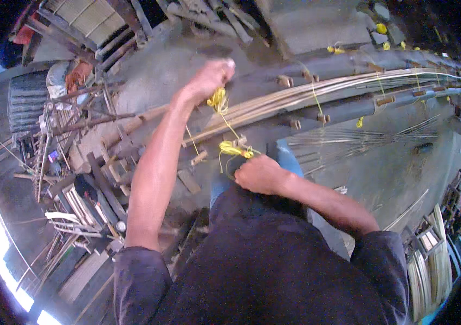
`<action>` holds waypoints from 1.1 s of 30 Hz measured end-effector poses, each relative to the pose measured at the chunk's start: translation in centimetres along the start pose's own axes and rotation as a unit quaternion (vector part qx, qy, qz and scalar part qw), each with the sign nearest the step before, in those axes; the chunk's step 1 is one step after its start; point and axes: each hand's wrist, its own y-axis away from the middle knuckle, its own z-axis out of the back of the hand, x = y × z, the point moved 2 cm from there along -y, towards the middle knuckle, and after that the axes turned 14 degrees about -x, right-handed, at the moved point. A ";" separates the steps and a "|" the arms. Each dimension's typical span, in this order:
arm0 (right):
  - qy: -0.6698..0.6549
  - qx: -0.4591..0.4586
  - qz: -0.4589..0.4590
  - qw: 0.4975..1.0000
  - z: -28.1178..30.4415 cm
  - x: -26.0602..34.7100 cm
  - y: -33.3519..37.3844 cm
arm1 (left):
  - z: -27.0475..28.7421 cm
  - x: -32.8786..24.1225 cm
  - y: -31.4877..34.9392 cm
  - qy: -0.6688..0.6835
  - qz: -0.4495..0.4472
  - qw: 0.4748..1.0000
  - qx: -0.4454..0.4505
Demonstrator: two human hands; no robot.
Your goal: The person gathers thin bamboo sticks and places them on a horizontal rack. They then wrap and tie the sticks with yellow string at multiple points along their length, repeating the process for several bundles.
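My left hand (211, 80) reaches over the far side of the frame, closed and slightly blurred. A bundle of yellow string (218, 101) hangs at its palm side, and a strand runs down toward a wooden peg (239, 142). Closer to my body, my right hand (261, 174) is curled shut against a second looped bundle of yellow string (234, 149); its fingertips are hidden. Between the two hands pass the ends of long, thin wooden or bamboo strips (252, 111), which lie lengthwise in the frame. Another short peg (199, 157) sticks out near the strips' left end.
Two long dark beams (344, 111) with pegs and yellow ties flank the strips, curving away to the right. Loose thin rods (344, 138) lie on the floor at right. Wood offcuts (78, 208) and a wooden rack (116, 51) crowd the left side.
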 end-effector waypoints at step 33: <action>-0.223 -0.102 -0.163 0.956 1.4 -1.0 1.7 | 1.7 -7.3 1.2 0.304 0.127 0.944 -0.002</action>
